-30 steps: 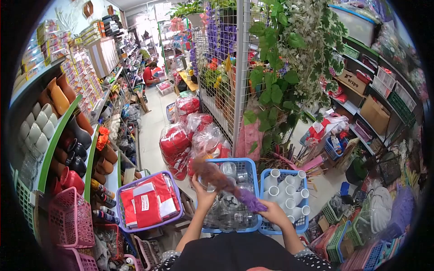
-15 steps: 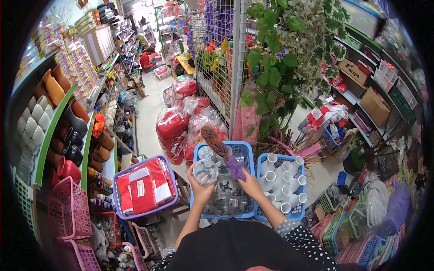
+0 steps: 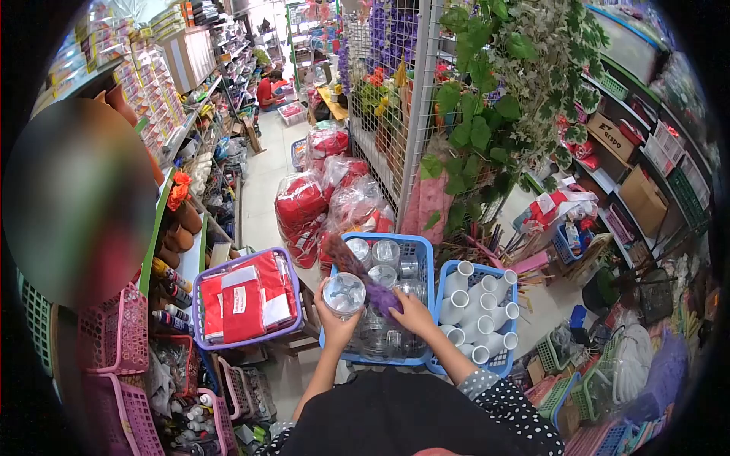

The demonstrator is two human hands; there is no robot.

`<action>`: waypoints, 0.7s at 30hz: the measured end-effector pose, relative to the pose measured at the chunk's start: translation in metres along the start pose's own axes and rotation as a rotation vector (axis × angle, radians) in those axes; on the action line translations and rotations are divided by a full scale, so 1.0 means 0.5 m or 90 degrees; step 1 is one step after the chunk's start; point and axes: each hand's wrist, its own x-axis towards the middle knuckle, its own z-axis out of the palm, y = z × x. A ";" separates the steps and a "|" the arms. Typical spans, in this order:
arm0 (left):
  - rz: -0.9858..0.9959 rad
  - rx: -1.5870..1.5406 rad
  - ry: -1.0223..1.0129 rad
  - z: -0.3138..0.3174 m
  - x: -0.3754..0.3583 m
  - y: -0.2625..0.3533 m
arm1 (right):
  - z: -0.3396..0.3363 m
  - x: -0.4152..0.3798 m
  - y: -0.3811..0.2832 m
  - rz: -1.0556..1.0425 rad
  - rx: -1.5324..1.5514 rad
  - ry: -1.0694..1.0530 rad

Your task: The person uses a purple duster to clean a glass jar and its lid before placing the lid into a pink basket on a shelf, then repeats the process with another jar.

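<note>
A clear glass jar (image 3: pixel 344 294) is held by my left hand (image 3: pixel 337 323), its round end facing up. My right hand (image 3: pixel 411 311) grips the purple end of a feather duster (image 3: pixel 357 262), whose brown feathery part reaches up and left, just beyond the jar. Beneath both hands sits a blue basket (image 3: pixel 428 266) with several clear glass jars (image 3: pixel 384 252) in it. To its right, a second blue basket (image 3: pixel 508 368) holds several white vases (image 3: pixel 480 327).
At the left is a purple basket (image 3: pixel 293 323) of red and white packets (image 3: pixel 247 300). Red bundles in plastic (image 3: pixel 300 201) lie ahead, beside a white wire grid (image 3: pixel 422 114) with hanging leaves (image 3: pixel 475 129). A person in red (image 3: pixel 266 91) sits far down the aisle.
The duster's feathery end has swung left and down, behind the jar. My right hand is slightly lower. The view has shifted, and a blurred patch now covers the left shelves.
</note>
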 end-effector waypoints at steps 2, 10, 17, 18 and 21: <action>0.001 0.001 -0.007 0.002 -0.006 0.006 | -0.012 0.003 -0.011 0.005 -0.012 0.008; -0.004 -0.025 -0.004 -0.023 -0.016 0.051 | -0.074 0.009 -0.165 -0.257 0.393 -0.019; 0.041 0.015 0.121 -0.161 -0.034 0.077 | -0.018 0.032 -0.332 -0.446 0.367 -0.177; 0.030 0.041 0.141 -0.192 -0.043 0.083 | 0.002 0.033 -0.362 -0.491 0.353 -0.192; 0.030 0.100 0.233 -0.299 -0.077 0.121 | 0.070 0.020 -0.465 -0.569 0.359 -0.268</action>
